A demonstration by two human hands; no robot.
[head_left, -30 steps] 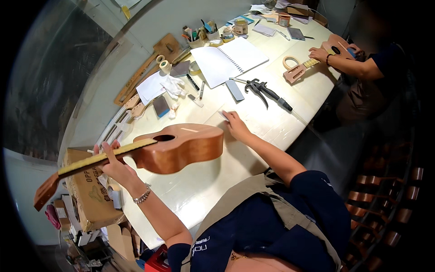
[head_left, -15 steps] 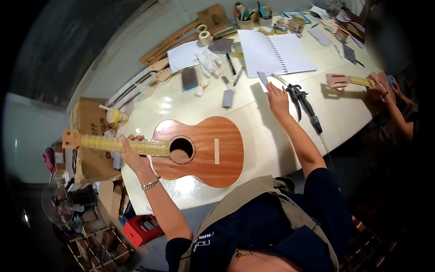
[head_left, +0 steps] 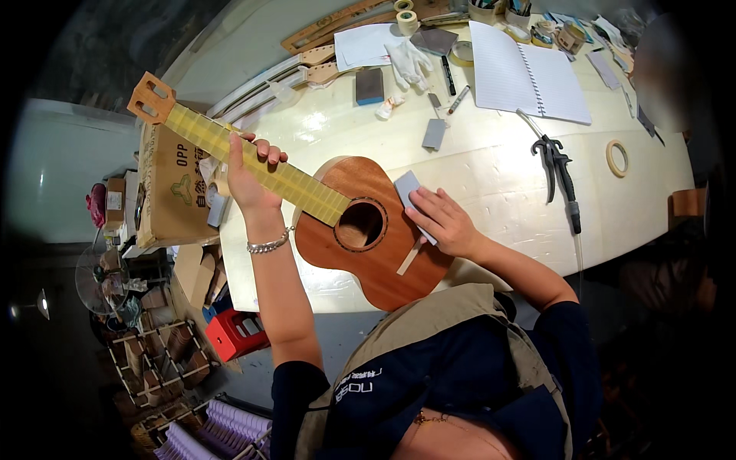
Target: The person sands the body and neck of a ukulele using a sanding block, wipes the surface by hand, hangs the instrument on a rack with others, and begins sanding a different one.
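A small ukulele with an unpainted reddish-brown body (head_left: 376, 264) lies slanted at the near side of the table, its headstock (head_left: 152, 98) up to the left. Yellowish tape covers its fretboard (head_left: 307, 195). My left hand (head_left: 254, 184) is wrapped round the neck, thumb and fingertips showing. A flat grey sanding block (head_left: 407, 188) is under the fingers of my right hand (head_left: 448, 222), against the body's far right edge. Part of the block is hidden by those fingers. Beside the sound hole is a pale bridge-shaped strip (head_left: 410, 257).
An air blow gun (head_left: 563, 172) with a hose and a tape roll (head_left: 617, 158) lie to the right. Farther back are an open spiral notebook (head_left: 498, 77), a white glove (head_left: 408, 65) and a dark sanding block (head_left: 369, 87). A cardboard box (head_left: 165, 192) stands left.
My right hand has brought the grey block from the table to the ukulele's body. The ukulele has turned, its headstock rising. The view has shifted, and the other person's instrument is out of sight.
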